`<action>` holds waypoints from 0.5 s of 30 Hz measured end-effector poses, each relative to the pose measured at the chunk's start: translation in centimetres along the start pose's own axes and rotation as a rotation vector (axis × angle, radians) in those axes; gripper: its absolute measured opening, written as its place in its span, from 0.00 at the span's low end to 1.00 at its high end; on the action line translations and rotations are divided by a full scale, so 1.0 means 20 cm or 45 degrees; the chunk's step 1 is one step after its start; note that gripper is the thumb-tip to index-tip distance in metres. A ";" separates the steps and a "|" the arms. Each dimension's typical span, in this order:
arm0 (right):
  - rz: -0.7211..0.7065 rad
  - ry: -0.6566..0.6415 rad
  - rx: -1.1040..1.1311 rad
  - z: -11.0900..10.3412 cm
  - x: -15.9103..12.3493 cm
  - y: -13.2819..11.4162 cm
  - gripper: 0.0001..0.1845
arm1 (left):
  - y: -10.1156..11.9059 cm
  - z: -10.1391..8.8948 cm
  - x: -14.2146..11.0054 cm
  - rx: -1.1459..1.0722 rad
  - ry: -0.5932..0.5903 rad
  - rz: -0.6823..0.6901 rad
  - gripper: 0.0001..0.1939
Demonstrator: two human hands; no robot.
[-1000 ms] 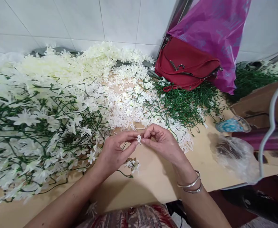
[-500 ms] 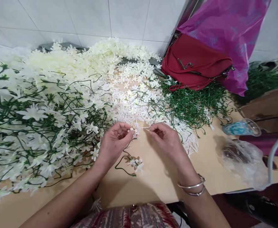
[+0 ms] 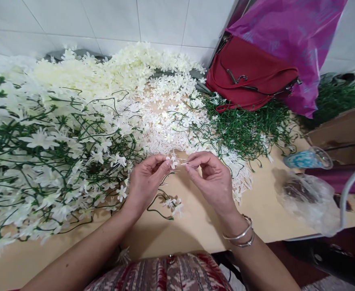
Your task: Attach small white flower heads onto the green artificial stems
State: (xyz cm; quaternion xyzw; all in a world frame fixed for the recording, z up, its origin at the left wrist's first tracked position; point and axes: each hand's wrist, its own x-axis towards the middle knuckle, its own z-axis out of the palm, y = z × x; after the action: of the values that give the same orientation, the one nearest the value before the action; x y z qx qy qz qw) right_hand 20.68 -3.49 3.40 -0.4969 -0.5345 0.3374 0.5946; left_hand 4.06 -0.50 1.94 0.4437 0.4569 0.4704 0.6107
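Between thumb and forefinger, my left hand (image 3: 147,180) pinches a small white artificial flower (image 3: 171,162). Facing it, my right hand (image 3: 212,178) has its fingertips closed on a thin white stamen piece (image 3: 187,163), whose fine strands point toward the flower. The two pieces are very close; whether they touch is too small to tell. Below my hands a green flower stem (image 3: 156,214) with white blossoms lies on the table (image 3: 195,226). Loose white stamens (image 3: 162,139) are heaped just beyond my fingers.
Assembled white flowers on green stems (image 3: 53,161) fill the left side. Pale petals (image 3: 119,72) are piled at the back, and bare green stems (image 3: 247,129) at the right. A red handbag (image 3: 253,72), a plastic cup (image 3: 307,158) and a clear bag (image 3: 311,198) stand farther right.
My right hand has moved slightly left, bringing the stamen piece nearer the flower, and its fingers have turned a little. The left hand keeps its pinch on the flower.
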 end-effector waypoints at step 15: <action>-0.079 -0.038 -0.382 -0.05 0.02 0.01 0.10 | -0.02 -0.01 -0.02 0.139 -0.057 0.069 0.10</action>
State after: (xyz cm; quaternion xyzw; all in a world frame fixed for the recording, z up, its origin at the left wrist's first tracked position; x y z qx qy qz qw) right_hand 21.74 -3.30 3.36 -0.5584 -0.6027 0.2426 0.5158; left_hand 3.82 -0.97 1.51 0.4990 0.4559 0.4511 0.5828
